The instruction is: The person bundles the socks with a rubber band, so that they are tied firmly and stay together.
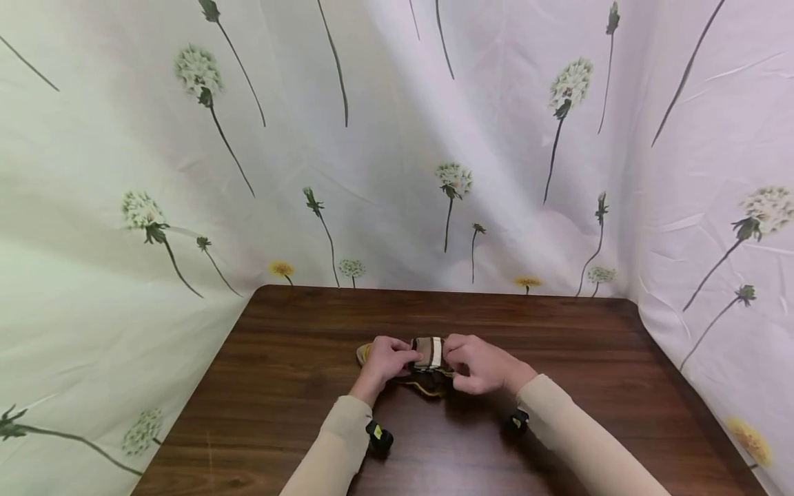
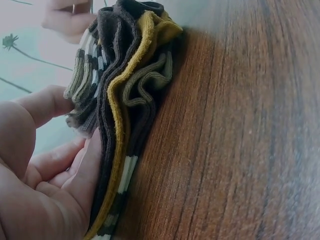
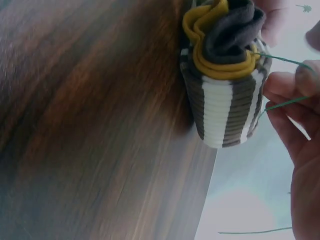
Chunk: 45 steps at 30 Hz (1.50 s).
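A folded bundle of striped socks (image 1: 426, 353) in brown, tan and white, with mustard edges, lies on the wooden table. My left hand (image 1: 389, 358) grips it from the left, thumb on top. In the left wrist view, that hand (image 2: 55, 165) holds the ruffled layers of sock (image 2: 117, 95). From the right, my right hand (image 1: 484, 364) reaches the striped end with curled fingers. A thin green strand (image 3: 282, 58) runs from the sock bundle (image 3: 220, 107) to the right fingers (image 3: 287, 90), which pinch it.
A dark wooden table (image 1: 298, 413) carries the socks. Behind and beside it hangs a pale cloth (image 1: 384, 207) printed with dandelions. Each wrist wears a small black camera (image 1: 380, 437). A yellow and grey sock end (image 1: 363, 353) sticks out left of the left hand.
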Each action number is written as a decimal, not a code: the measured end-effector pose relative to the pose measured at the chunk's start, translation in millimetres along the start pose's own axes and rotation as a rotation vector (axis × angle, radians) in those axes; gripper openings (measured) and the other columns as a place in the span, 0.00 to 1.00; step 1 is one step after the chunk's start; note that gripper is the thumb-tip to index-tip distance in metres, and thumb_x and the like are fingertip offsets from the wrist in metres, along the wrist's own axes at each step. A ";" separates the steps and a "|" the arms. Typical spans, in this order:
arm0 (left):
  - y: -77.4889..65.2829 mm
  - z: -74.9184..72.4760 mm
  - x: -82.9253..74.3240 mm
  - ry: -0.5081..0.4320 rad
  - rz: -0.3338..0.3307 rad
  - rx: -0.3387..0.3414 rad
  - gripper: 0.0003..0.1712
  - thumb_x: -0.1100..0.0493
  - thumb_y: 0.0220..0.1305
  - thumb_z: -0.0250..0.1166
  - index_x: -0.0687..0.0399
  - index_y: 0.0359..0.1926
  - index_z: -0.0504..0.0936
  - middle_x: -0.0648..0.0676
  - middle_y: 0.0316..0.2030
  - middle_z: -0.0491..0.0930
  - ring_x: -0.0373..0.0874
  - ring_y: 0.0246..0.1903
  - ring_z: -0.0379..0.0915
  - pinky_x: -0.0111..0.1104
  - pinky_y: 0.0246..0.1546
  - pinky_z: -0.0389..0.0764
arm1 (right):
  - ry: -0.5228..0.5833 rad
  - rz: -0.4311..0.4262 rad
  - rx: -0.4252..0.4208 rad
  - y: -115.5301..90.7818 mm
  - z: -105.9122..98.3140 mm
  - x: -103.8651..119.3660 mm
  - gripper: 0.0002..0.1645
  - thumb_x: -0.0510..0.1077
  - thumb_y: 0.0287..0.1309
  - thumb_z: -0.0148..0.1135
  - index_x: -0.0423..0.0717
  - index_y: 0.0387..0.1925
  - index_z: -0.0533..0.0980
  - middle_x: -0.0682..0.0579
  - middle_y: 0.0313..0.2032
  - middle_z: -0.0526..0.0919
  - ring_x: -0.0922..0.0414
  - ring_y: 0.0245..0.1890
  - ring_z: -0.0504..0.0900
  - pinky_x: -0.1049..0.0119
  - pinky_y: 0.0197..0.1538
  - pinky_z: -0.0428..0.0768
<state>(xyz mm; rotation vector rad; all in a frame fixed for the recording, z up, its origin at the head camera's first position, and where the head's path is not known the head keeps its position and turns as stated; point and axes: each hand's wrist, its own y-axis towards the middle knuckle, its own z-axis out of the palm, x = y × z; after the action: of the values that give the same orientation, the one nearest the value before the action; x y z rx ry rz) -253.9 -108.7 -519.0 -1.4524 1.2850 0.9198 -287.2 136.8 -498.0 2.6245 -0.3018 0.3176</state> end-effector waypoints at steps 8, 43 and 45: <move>-0.4 -0.2 0.6 -0.006 0.001 0.007 0.14 0.61 0.60 0.78 0.68 0.40 0.89 0.57 0.37 0.86 0.41 0.29 0.82 0.37 0.33 0.89 | 0.027 0.047 0.064 0.7 1.1 8.5 0.23 0.43 0.53 0.67 0.52 0.15 0.61 0.65 0.20 0.58 0.70 0.21 0.55 0.78 0.29 0.57; 0.8 3.0 -1.3 0.023 0.009 -0.019 0.13 0.62 0.58 0.79 0.68 0.38 0.89 0.56 0.34 0.86 0.43 0.28 0.84 0.37 0.31 0.88 | 1.643 0.359 -0.570 -24.6 23.8 19.6 0.46 0.21 0.70 0.31 0.61 0.79 0.55 0.45 0.68 0.71 0.54 0.51 0.82 0.72 0.34 0.77; 0.2 2.8 -1.1 0.022 0.004 -0.018 0.13 0.62 0.58 0.80 0.68 0.38 0.89 0.56 0.35 0.86 0.43 0.28 0.84 0.37 0.31 0.89 | 1.606 0.388 -0.578 -25.0 27.1 17.2 0.47 0.20 0.72 0.37 0.62 0.81 0.53 0.46 0.68 0.72 0.55 0.51 0.82 0.75 0.33 0.75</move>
<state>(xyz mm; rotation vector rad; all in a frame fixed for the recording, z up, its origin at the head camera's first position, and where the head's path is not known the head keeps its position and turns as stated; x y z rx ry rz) -254.1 -105.7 -518.8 -1.4779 1.2989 0.9228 -259.6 142.6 -527.4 1.1185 -0.2350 1.8804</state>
